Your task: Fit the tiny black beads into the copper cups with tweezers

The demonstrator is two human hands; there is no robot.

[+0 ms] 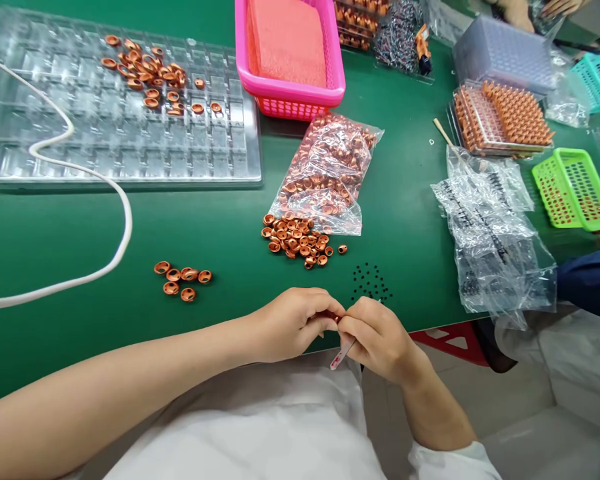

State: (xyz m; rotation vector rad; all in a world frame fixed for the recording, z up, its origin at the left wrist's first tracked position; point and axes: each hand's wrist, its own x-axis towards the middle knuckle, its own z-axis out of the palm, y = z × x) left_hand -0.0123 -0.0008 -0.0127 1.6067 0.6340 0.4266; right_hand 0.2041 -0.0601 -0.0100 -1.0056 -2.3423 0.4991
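My left hand [300, 323] is closed in a pinch at the table's front edge, on a small copper-coloured cup-shaped part [337, 320] that is mostly hidden by the fingers. Against its fingertips presses my right hand [380, 337], closed around a slim whitish tool with red marks [342, 354]; the tool's kind is not clear. Tiny black dots [370, 281] lie scattered just beyond the right hand. Past the left hand spreads a heap of copper-coloured cup-shaped parts [297, 239]. Several more such parts [188, 274] form a small group further left.
A clear bag of copper parts [327, 167] lies behind the heap, before a pink basket [293, 90]. A transparent tray [215, 150] and white cable [95, 173] occupy the left. To the right are plastic bags [495, 247], a green basket [573, 190] and a co-worker's dark sleeve [590, 283].
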